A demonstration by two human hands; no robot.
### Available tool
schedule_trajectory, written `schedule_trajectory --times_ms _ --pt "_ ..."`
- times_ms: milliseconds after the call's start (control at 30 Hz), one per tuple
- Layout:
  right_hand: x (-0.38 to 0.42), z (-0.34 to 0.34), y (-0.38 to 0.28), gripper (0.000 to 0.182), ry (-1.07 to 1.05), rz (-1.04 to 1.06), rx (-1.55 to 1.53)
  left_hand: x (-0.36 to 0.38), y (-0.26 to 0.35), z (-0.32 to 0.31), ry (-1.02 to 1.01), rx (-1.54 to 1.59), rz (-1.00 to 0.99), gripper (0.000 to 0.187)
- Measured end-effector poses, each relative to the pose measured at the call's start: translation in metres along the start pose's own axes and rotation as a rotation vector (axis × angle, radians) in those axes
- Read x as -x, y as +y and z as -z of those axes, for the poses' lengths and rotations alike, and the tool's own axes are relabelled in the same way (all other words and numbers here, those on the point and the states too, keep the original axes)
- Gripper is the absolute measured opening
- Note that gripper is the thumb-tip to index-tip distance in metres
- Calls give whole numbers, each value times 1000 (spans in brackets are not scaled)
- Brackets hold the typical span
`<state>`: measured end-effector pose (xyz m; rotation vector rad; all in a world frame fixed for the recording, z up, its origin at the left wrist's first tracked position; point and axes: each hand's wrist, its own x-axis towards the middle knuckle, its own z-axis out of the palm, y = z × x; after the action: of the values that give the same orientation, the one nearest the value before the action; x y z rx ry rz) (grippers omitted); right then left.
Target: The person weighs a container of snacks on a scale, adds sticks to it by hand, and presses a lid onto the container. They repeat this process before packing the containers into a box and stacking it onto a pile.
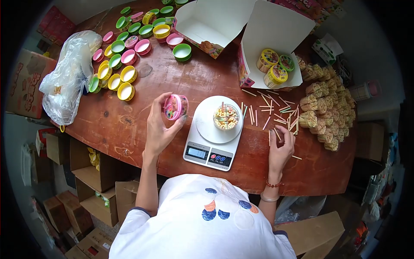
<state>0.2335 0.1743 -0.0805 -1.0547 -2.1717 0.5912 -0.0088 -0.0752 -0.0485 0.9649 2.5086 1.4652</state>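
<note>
My left hand point(158, 129) holds a round pink lid point(176, 107) with a colourful picture on top, fingers and thumb around its rim, left of a white digital kitchen scale point(202, 137). On the scale's round plate stands a clear cup point(226, 117) packed with thin coloured sticks, seen from above. The scale's display is lit, but its digits are hard to read. My right hand point(282, 149) is at the right of the scale, its fingertips pinching thin biscuit sticks point(277, 134). Loose sticks point(272, 105) lie scattered just beyond it.
Many green, pink and yellow lids point(128, 74) cover the back left, beside a plastic bag point(71, 77). An open carton point(246, 71) holds three filled cups point(276, 76); another open box point(211, 26) stands beside it. Bundles of sticks point(323, 108) are piled at right.
</note>
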Motion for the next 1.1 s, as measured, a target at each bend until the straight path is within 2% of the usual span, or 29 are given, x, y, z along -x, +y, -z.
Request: schedule_trajectory --times_ms 33,100,200,333,400,433,667,733,767,833,900,967,1100 --pt "-2 -2 -14 18 -22 62 -55 -4 0 -5 -23 41 -82 68" --pt "-5 -6 -42 20 -65 144 -164 -14 15 -11 -41 50 -123 69" --pt "-13 -10 -54 23 -67 165 -117 -20 23 -11 -55 75 -178 71" --pt "-14 -5 -9 24 -79 -56 -24 -16 19 4 13 -4 -173 68" --pt "-11 4 13 22 -166 -119 118 -8 9 14 41 0 -39 65" --pt "-9 5 22 22 -179 -70 151 -6 6 18 54 -26 -25 63" --pt "-6 -1 31 28 -299 -86 133 1 -6 27 116 -32 19 62" --pt "-8 -5 10 32 -227 -44 26 0 -1 23 84 -7 15 61" --pt "-11 -5 -10 46 -221 93 64 -2 4 19 60 -5 -8 61" --pt "-12 -12 -54 65 -331 214 -64 -6 10 6 -7 18 -65 62" --pt "-5 -42 -79 77 -290 377 -137 -10 13 -10 -70 106 -116 66" --pt "1 -74 -78 78 -327 363 -371 -15 23 -20 -138 161 -140 70" --pt "2 -63 -91 78 -216 410 -432 -24 36 -17 -141 236 -264 69"
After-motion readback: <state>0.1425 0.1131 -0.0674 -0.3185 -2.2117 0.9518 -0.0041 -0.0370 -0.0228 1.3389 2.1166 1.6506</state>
